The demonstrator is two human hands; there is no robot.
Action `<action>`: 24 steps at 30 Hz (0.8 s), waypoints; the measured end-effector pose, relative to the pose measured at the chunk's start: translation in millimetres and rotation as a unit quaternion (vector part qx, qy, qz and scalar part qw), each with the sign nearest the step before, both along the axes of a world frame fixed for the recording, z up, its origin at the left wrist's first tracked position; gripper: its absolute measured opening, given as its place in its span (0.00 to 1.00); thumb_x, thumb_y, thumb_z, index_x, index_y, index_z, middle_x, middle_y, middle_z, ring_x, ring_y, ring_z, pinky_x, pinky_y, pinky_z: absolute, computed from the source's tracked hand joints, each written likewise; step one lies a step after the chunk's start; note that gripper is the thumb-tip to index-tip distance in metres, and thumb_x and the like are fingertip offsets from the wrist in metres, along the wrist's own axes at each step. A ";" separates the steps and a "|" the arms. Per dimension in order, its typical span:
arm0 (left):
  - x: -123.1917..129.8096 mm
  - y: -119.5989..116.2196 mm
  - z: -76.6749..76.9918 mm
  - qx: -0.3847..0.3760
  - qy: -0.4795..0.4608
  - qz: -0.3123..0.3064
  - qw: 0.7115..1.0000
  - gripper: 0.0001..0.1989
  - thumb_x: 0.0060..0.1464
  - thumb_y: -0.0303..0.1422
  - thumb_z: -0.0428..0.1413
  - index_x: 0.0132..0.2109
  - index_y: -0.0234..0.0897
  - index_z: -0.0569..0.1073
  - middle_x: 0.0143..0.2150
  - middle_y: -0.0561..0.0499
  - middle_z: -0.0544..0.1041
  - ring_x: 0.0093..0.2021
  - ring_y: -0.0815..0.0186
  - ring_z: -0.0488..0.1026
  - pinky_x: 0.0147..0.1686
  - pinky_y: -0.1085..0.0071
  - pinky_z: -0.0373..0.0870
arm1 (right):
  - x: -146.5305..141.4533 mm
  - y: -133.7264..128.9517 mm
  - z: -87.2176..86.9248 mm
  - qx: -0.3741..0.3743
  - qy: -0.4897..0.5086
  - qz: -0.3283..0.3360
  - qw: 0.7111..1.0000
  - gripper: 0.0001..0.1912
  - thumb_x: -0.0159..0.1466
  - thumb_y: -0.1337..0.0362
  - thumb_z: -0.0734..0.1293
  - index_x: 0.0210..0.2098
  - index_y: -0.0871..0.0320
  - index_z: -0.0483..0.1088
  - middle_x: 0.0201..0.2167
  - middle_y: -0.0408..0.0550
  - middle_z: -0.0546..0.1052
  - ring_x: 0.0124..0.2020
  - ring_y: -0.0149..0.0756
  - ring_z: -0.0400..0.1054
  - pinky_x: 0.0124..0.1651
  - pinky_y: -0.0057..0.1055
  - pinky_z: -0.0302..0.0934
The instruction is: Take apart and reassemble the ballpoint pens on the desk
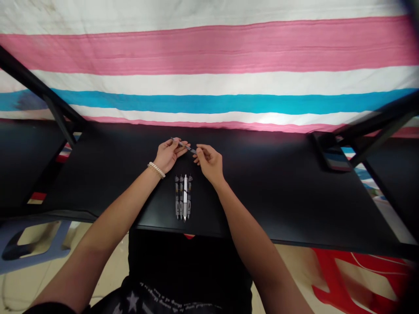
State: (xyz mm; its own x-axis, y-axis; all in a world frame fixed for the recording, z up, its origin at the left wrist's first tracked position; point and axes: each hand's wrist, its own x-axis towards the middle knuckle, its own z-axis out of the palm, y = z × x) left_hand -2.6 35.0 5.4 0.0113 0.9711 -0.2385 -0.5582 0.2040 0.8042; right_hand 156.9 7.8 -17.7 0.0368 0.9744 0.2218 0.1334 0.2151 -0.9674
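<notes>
Left hand (168,156) and right hand (209,163) pinch a pen (186,147) held crosswise, thin end pointing up-left.

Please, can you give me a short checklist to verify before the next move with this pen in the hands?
1. Left hand grips the pen: ok.
2. Right hand has the pen's end between its fingertips: ok, though the contact is small in view.
3. Pen tip is out and ready: cannot tell, too small to see.
4. Both hands are apart from the row of four pens: ok.
5. All pens in the row match: not ok, the white pen differs from the three dark ones.
6. The row lies straight on the black table: ok.
</notes>
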 end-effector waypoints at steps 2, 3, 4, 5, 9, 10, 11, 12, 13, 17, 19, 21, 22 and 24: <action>1.8 8.7 1.7 0.011 0.000 -0.023 1.000 0.05 0.60 0.30 0.58 0.36 0.32 0.71 0.35 0.45 0.81 0.39 0.62 0.81 0.54 0.57 0.72 | -0.4 1.6 0.2 -0.014 0.023 -0.020 0.999 0.20 0.64 0.47 0.64 0.40 0.58 0.74 0.26 0.46 0.77 0.22 0.30 0.70 0.25 0.28 0.67; 3.7 13.5 2.7 0.019 -0.001 -0.036 0.999 0.05 0.60 0.30 0.58 0.37 0.32 0.72 0.35 0.45 0.81 0.39 0.62 0.81 0.54 0.57 0.72 | -0.2 2.4 0.6 -0.013 0.030 -0.033 0.999 0.20 0.64 0.47 0.65 0.37 0.58 0.74 0.26 0.46 0.77 0.22 0.30 0.69 0.24 0.27 0.66; 6.3 18.5 3.7 0.025 -0.001 -0.048 0.999 0.05 0.60 0.31 0.58 0.37 0.33 0.72 0.35 0.45 0.81 0.39 0.62 0.81 0.54 0.57 0.72 | 0.1 3.1 1.3 -0.012 0.037 -0.044 0.998 0.19 0.64 0.47 0.65 0.36 0.58 0.74 0.26 0.46 0.77 0.22 0.29 0.69 0.24 0.27 0.65; 9.4 23.4 4.6 0.030 -0.001 -0.062 0.998 0.05 0.59 0.31 0.58 0.37 0.33 0.72 0.36 0.46 0.81 0.39 0.62 0.81 0.53 0.57 0.72 | 0.6 3.8 2.0 -0.012 0.044 -0.056 0.997 0.19 0.63 0.47 0.65 0.36 0.58 0.73 0.26 0.46 0.77 0.22 0.29 0.69 0.24 0.27 0.65; 22.2 36.7 4.9 0.040 -0.004 -0.096 0.995 0.08 0.59 0.34 0.59 0.36 0.33 0.72 0.34 0.47 0.80 0.37 0.63 0.80 0.52 0.57 0.72 | 2.8 6.0 4.1 -0.025 0.060 -0.085 0.994 0.19 0.65 0.48 0.63 0.37 0.58 0.72 0.26 0.46 0.76 0.22 0.28 0.68 0.24 0.27 0.64; 24.1 37.5 4.3 0.041 -0.009 -0.097 0.994 0.08 0.58 0.34 0.59 0.37 0.33 0.72 0.34 0.47 0.79 0.37 0.63 0.80 0.52 0.57 0.72 | 3.2 6.2 4.4 -0.028 0.057 -0.086 0.994 0.18 0.65 0.49 0.63 0.38 0.59 0.72 0.25 0.45 0.76 0.21 0.28 0.67 0.23 0.26 0.63; 25.1 37.1 3.6 0.041 -0.014 -0.093 0.995 0.08 0.58 0.34 0.60 0.37 0.34 0.71 0.34 0.48 0.79 0.37 0.64 0.80 0.52 0.57 0.72 | 3.3 6.1 4.6 -0.027 0.051 -0.083 0.995 0.18 0.66 0.50 0.62 0.38 0.59 0.72 0.25 0.45 0.76 0.21 0.28 0.67 0.23 0.26 0.62; 25.1 35.6 3.0 0.040 -0.018 -0.089 0.995 0.08 0.58 0.34 0.60 0.37 0.34 0.71 0.34 0.49 0.79 0.38 0.64 0.80 0.52 0.58 0.72 | 3.3 5.8 4.9 -0.023 0.043 -0.080 0.996 0.17 0.66 0.51 0.63 0.39 0.59 0.72 0.25 0.45 0.76 0.20 0.27 0.66 0.23 0.26 0.61; 24.2 33.1 2.4 0.037 -0.020 -0.082 0.996 0.07 0.58 0.34 0.59 0.37 0.34 0.71 0.34 0.49 0.79 0.38 0.64 0.80 0.53 0.58 0.72 | 3.2 5.4 5.1 -0.016 0.034 -0.077 0.996 0.16 0.66 0.52 0.63 0.39 0.59 0.73 0.25 0.44 0.75 0.20 0.27 0.65 0.23 0.25 0.61; 13.5 17.3 1.1 0.031 -0.015 -0.053 0.998 0.07 0.60 0.34 0.58 0.38 0.35 0.70 0.37 0.48 0.80 0.40 0.63 0.81 0.53 0.57 0.71 | 1.2 4.1 5.1 0.006 0.022 -0.062 0.998 0.14 0.65 0.55 0.64 0.38 0.59 0.74 0.25 0.45 0.76 0.19 0.27 0.64 0.23 0.26 0.60; 6.7 9.5 0.4 0.032 -0.017 -0.042 0.998 0.07 0.60 0.34 0.58 0.38 0.34 0.70 0.38 0.46 0.80 0.41 0.62 0.81 0.54 0.57 0.71 | 0.3 3.8 4.2 0.002 0.022 -0.044 0.999 0.13 0.64 0.55 0.65 0.38 0.59 0.75 0.26 0.46 0.77 0.19 0.27 0.64 0.23 0.27 0.60; 1.4 4.0 -0.6 0.028 -0.019 -0.038 0.999 0.07 0.60 0.33 0.58 0.38 0.34 0.69 0.39 0.46 0.81 0.43 0.61 0.81 0.54 0.58 0.71 | 0.2 3.6 3.0 -0.004 0.023 -0.025 0.999 0.13 0.63 0.56 0.67 0.38 0.59 0.75 0.27 0.46 0.78 0.20 0.28 0.66 0.25 0.27 0.62; -0.4 2.3 -1.2 0.029 -0.020 -0.035 0.999 0.07 0.60 0.33 0.58 0.38 0.34 0.69 0.39 0.46 0.81 0.43 0.61 0.81 0.54 0.58 0.71 | 0.5 3.5 2.4 -0.005 0.023 -0.018 1.000 0.12 0.62 0.56 0.67 0.37 0.59 0.76 0.28 0.46 0.78 0.22 0.29 0.67 0.26 0.28 0.64; -2.0 0.5 -2.3 0.034 -0.022 -0.029 0.999 0.07 0.60 0.33 0.59 0.38 0.34 0.69 0.39 0.46 0.81 0.43 0.61 0.81 0.54 0.58 0.71 | 1.7 3.4 1.6 -0.004 0.018 -0.014 1.000 0.12 0.59 0.57 0.70 0.38 0.58 0.76 0.32 0.47 0.79 0.28 0.32 0.71 0.31 0.29 0.67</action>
